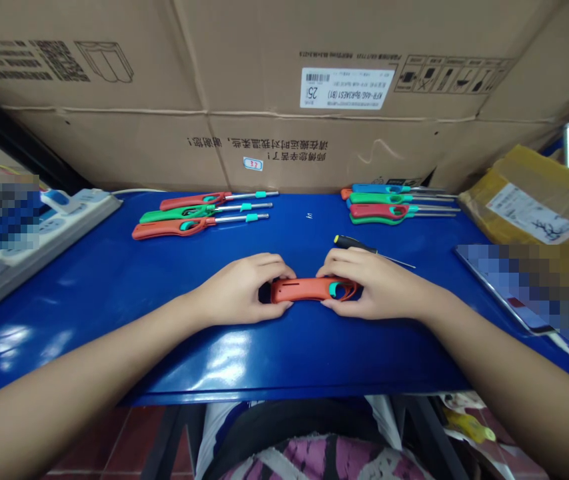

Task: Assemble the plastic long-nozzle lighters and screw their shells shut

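Pinching one orange lighter (302, 289) from both ends, over the middle of the blue table (274, 357): left hand (237, 288) at the butt, right hand (387, 287) at the end with the teal trigger (334, 289). In each hand, fingers curled onto the far edge and thumb against the near edge. Lying crosswise, with a dark slot (290, 285) facing up; impossible to tell contact with the table from a slight lift. Beyond the trigger, no clear view of any rod, because of the right hand.

By appearance, partway along: one lighter in hand, apart from both groups and apparently unfinished. At left, neatly set down, three left lighters (172, 215) with a teal sleeve (260, 194) on each rod. At right, stacked closer, the right lighters (372, 211), with no such sleeve visible far out along the rods. Impossible to say for certain which group counts as done and which as left.

By count: one lighter held; three at left, red, green and orange; at least five at right, blue, red, two green and a barely visible orange; three sleeves; one screwdriver (362, 245), untouched, just beyond the right hand; one phone (502, 287); one yellow parcel (494, 177); one power strip (59, 230).
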The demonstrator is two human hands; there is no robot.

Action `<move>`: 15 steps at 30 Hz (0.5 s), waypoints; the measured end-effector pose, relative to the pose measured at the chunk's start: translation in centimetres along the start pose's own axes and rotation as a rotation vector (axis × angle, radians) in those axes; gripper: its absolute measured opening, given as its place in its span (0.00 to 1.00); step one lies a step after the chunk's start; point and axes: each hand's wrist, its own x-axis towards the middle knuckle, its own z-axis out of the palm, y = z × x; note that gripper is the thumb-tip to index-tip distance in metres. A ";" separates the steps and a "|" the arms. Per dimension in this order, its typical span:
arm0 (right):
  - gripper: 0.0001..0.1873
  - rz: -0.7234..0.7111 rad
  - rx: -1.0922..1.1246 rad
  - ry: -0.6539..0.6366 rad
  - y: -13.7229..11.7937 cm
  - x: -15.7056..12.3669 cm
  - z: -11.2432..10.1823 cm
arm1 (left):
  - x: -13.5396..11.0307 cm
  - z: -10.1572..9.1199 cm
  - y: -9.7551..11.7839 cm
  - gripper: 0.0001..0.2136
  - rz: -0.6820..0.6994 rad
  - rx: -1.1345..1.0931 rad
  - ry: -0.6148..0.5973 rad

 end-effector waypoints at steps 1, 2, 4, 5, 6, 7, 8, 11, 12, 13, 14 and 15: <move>0.12 -0.002 0.015 0.010 0.0 0.0 0.0 | 0.0 0.0 0.0 0.12 -0.004 -0.002 0.002; 0.12 -0.001 0.026 0.018 0.0 0.0 0.0 | 0.0 0.1 0.0 0.12 -0.011 -0.006 0.007; 0.11 0.011 0.033 0.021 0.0 0.1 0.1 | 0.0 0.2 0.0 0.12 -0.034 -0.015 0.027; 0.11 0.024 0.035 0.018 0.0 0.1 0.1 | 0.0 0.2 0.0 0.12 -0.047 -0.016 0.039; 0.11 0.037 0.039 0.016 0.0 0.2 0.2 | 0.0 0.2 0.0 0.12 -0.059 -0.016 0.050; 0.11 0.046 0.045 0.012 0.0 0.2 0.3 | 0.0 0.3 0.1 0.12 -0.068 -0.012 0.059; 0.11 0.053 0.054 0.011 -0.1 0.3 0.3 | 0.0 0.3 0.1 0.12 -0.071 -0.006 0.065; 0.09 0.061 0.084 0.006 -0.1 0.3 0.5 | 0.0 0.3 0.2 0.11 -0.067 0.016 0.079; 0.08 0.067 0.089 0.004 -0.1 0.3 0.4 | 0.0 0.3 0.1 0.10 -0.062 0.020 0.085; 0.08 0.075 0.093 0.004 -0.1 0.3 0.4 | 0.0 0.4 0.1 0.09 -0.055 0.019 0.091; 0.07 0.085 0.095 0.004 -0.1 0.3 0.4 | 0.0 0.4 0.1 0.08 -0.051 0.014 0.096; 0.07 0.094 0.094 0.005 -0.1 0.3 0.4 | 0.1 0.5 0.0 0.08 -0.049 0.004 0.103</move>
